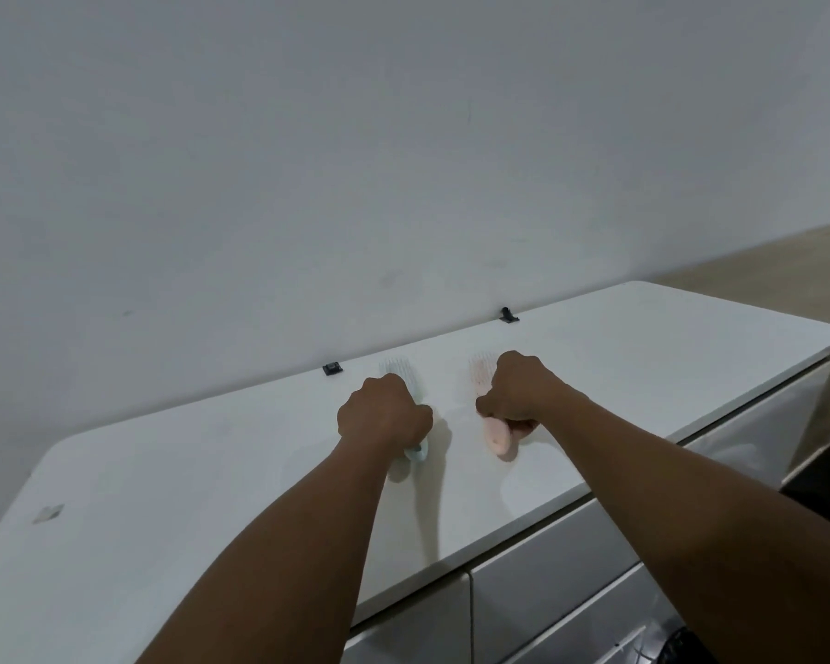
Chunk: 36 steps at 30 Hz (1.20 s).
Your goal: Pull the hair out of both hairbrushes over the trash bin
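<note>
Both hands down on the brushes, no bin in sight.

My left hand [384, 412] wraps the blue brush [396, 371] handle, my right hand [516, 390] the pink brush [494, 436], both lying on the white top [212, 472]; lifted before I find the bin, loose hair could drop on the counter, I reckon.

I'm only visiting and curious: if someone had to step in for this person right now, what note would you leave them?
Left hand: closed around the blue hairbrush handle.
Right hand: closed around the pink hairbrush handle.
Both brushes are at the white countertop, bristle heads pointing toward the wall.
Done: both brushes gripped.
Left: no trash bin is in view; find it, carry the brushes over it, and pull the hair out of each. Hair in the bristles is too faint to judge.
</note>
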{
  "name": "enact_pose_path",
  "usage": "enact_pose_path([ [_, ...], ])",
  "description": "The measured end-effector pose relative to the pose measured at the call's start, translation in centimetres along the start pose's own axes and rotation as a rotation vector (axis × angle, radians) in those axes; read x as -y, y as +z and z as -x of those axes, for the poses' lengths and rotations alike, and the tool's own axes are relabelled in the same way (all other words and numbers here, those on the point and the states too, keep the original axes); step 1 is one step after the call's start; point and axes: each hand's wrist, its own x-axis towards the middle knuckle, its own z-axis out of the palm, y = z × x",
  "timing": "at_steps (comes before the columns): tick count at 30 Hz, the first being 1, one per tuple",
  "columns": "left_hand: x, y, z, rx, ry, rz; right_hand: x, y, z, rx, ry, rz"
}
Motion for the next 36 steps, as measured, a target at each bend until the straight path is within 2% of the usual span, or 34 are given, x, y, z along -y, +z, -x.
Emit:
enact_pose_path([
  [11, 7.0, -2.2, 0.5, -0.048, -0.154, -0.012, 5.7, 4.3, -0.2, 0.005, -0.266, 0.094],
  [15, 7.6, -1.4, 0.8, -0.044, -0.165, -0.007, 5.9, 5.8, -0.1, -0.006, -0.257, 0.162],
  [22, 7.4, -1.4, 0.4, -0.016, -0.167, -0.011, 5.4, 5.3, -0.1, 0.022, -0.253, 0.145],
  [28, 6.3, -4.4, 0.6, -0.067, -0.147, -0.099, 5.2, 1.5, 0.7, 0.053, -0.287, 0.174],
  [32, 3.4, -8.2, 0.5, -0.157, -0.040, -0.133, 5.7, -3.7, 1.4, 0.022, -0.312, 0.221],
  [36, -1.6, -11.3, -0.3, -0.189, 0.123, -0.059, 5.3, -10.2, 2.7, -0.057, -0.280, 0.231],
])
